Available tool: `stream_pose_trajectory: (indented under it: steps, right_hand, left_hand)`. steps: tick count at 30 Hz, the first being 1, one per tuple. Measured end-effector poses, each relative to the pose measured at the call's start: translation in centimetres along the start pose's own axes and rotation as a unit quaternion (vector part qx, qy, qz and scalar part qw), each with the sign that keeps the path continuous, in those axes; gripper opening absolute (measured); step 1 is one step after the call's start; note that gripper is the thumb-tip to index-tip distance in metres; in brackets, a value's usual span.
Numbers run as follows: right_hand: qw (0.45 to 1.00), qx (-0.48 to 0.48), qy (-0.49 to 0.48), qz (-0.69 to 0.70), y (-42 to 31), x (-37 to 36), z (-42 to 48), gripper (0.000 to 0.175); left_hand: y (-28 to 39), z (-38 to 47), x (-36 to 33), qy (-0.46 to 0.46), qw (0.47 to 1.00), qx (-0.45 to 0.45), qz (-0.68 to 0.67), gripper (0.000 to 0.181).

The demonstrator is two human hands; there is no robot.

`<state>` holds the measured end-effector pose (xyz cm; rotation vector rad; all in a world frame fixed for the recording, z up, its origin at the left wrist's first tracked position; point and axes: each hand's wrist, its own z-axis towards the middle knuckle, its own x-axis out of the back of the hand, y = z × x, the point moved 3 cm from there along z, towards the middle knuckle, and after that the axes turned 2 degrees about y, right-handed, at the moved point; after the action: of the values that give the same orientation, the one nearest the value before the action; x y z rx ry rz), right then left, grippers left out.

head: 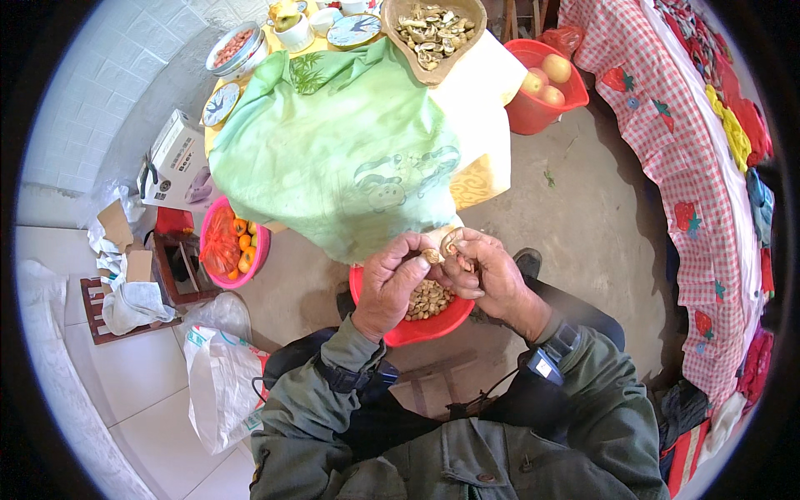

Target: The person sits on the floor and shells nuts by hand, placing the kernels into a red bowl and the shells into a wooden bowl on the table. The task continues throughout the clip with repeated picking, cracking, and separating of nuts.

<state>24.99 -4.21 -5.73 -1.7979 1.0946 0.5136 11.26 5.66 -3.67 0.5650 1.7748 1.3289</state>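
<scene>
My left hand point(395, 278) pinches a piece of peanut shell point(432, 256) between thumb and fingers. Close beside it, my right hand point(494, 269) has another bit of shell point(451, 245) at its fingertips. Reddish peanut kernels point(464, 264) show within the curled right fingers; how many is hidden. Both hands are above a red plastic basin point(403, 339) of unshelled peanuts point(430, 301), which sits between my knees. Straight ahead, a wooden tray point(409, 67) on the table holds split peanut shells point(434, 37). At the table's far left, a bowl point(240, 61) contains shelled kernels point(233, 48).
A green cloth point(325, 150) drapes over the table's near edge. Left on the floor stand a pink basin of fruit point(232, 282), a cardboard box point(178, 165) and a white plastic bag point(219, 387). Right are a red bucket point(531, 119) with round fruit and a checked bedspread point(694, 187).
</scene>
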Motion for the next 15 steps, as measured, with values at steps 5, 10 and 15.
stream_pose_trajectory:
  steps: [5, 10, 15]
  right_hand:
    - [1.0, 0.027, -0.005, 0.006, 0.1, -0.1, -0.1, 0.013]
    - [0.999, 0.026, 0.012, -0.022, 0.3, 0.4, 0.1, 0.016]
    - [1.0, 0.02, -0.01, -0.013, 0.6, 1.0, 0.4, 0.015]
  left_hand:
    - [-0.9, 0.4, 0.2, 0.027, 0.996, 0.037, -0.082, 0.018]
    - [-1.9, 0.6, 0.5, 0.047, 0.991, 0.076, -0.099, 0.02]
    - [-2.9, 0.5, 0.8, 0.06, 0.98, 0.107, -0.154, 0.023]
